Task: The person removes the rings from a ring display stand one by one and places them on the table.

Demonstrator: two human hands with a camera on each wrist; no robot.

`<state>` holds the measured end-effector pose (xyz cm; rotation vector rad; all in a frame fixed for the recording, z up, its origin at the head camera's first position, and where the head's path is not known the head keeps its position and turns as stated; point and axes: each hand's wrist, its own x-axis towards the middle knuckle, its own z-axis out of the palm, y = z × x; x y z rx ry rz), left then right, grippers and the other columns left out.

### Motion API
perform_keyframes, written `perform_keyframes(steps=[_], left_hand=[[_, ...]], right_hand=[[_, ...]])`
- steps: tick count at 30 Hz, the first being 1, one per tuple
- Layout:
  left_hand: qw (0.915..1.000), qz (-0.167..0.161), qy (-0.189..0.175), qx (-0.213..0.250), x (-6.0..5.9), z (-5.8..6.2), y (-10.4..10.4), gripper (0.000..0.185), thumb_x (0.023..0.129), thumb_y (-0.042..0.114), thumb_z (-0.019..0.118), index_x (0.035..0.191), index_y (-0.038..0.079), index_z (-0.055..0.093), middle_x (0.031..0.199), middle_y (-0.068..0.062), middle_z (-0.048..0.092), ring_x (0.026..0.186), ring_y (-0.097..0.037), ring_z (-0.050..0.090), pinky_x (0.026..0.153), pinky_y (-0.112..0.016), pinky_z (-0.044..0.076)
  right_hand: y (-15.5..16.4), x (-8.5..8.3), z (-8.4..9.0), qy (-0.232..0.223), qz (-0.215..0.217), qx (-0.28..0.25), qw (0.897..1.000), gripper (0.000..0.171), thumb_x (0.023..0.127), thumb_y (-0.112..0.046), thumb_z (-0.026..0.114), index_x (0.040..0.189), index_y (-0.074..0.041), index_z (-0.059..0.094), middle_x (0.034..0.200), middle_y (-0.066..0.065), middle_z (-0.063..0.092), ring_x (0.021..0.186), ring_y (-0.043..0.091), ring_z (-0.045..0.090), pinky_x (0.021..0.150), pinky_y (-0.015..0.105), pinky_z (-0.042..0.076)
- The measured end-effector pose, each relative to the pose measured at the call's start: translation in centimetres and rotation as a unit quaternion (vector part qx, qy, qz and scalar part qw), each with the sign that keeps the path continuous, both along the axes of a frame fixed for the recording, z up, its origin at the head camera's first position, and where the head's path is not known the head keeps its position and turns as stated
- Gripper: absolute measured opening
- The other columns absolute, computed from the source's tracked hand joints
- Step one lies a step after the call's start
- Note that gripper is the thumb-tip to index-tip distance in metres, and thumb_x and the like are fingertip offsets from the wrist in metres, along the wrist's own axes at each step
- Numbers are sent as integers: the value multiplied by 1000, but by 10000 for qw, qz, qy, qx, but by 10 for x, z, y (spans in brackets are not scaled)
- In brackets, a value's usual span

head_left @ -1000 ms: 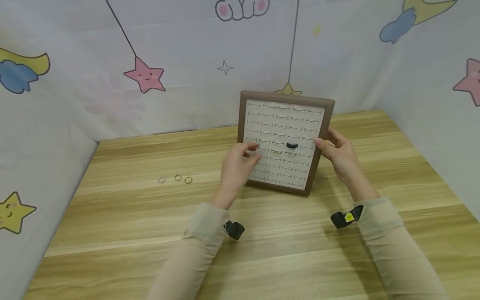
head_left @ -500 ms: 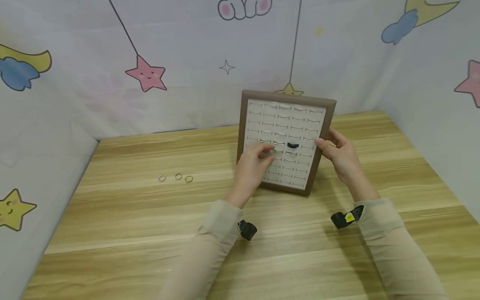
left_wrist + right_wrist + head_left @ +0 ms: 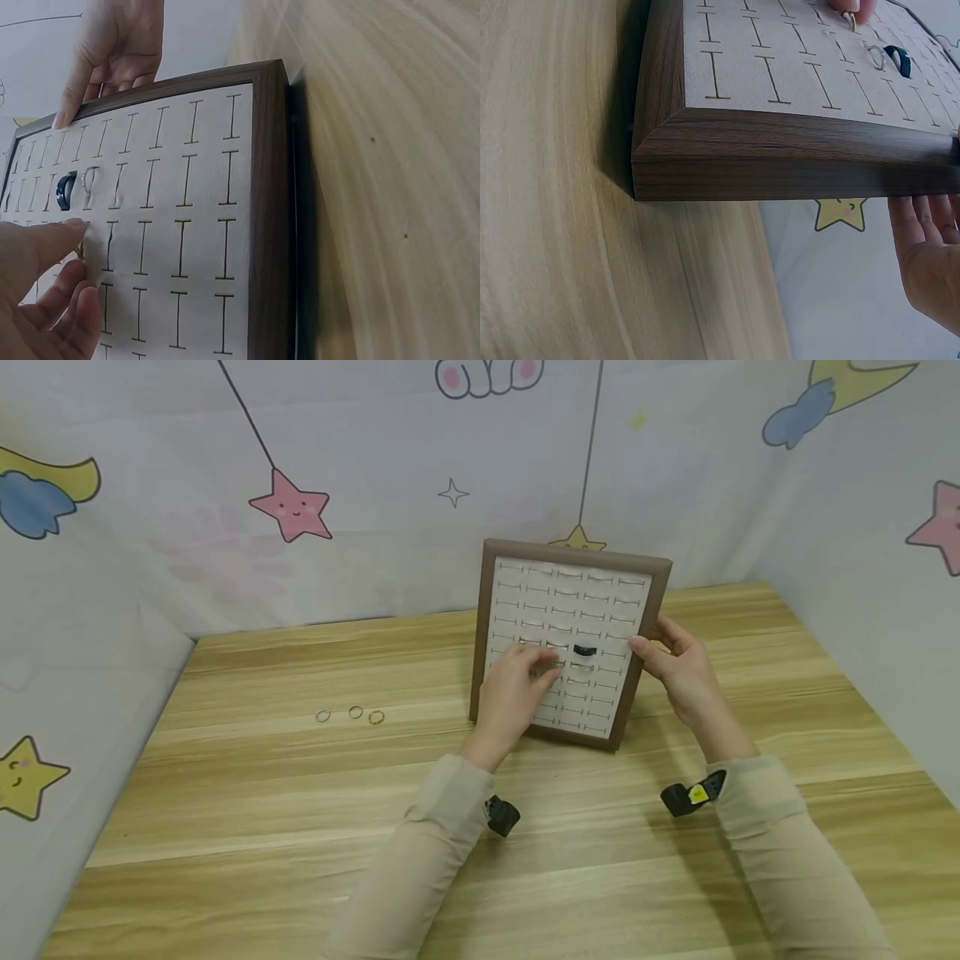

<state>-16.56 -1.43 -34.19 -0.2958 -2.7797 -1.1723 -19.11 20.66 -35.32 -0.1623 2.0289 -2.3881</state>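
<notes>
**Around the work area**

You see three small rings lying in a row on the wooden table, toward its left edge. Behind the table's far edge hangs a pale backdrop printed with a pink star, moons and blue clouds.

Light wooden table lying flat, three small rings sitting in a row on it, brown-framed ring board standing propped on it
</notes>
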Motion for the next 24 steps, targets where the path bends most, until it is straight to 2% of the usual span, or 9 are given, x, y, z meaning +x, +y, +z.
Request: perform_keyframes(steps=[6, 10, 19, 24], left_hand=[[9990, 42, 190, -392, 0, -1, 1, 17, 89, 26, 66, 104, 18, 70, 105, 0, 65, 93, -14, 61, 76, -27, 52], [9986, 41, 282, -450, 1, -2, 1, 13, 89, 25, 66, 99, 17, 69, 104, 1, 65, 94, -14, 61, 76, -28, 52], [9994, -69, 122, -307, 1, 0, -2, 11, 90, 24, 65, 95, 16, 68, 104, 0, 64, 96, -16, 60, 79, -30, 52], [9999, -163, 15, 10, 3, 1, -5, 11, 90, 24, 64, 94, 14, 68, 105, -2, 63, 96, -16, 61, 82, -31, 53]], right_hand=[[0, 0, 0, -24, -3, -36, 10000, 43, 89, -12, 66, 130, -11, 52, 109, -5, 57, 91, 1, 61, 81, 14, 53], [0, 0, 0, -8, -7, -29, 10000, 44, 90, -12, 65, 131, -11, 51, 109, -5, 57, 92, 1, 61, 81, 13, 53], [0, 1, -1, 9, -8, -72, 10000, 39, 90, -11, 65, 127, -14, 54, 109, -5, 57, 92, 1, 61, 80, 13, 53], [0, 1, -1, 26, -33, -128, 9999, 35, 90, -10, 65, 123, -17, 56, 108, -5, 57, 91, 1, 60, 80, 13, 53]])
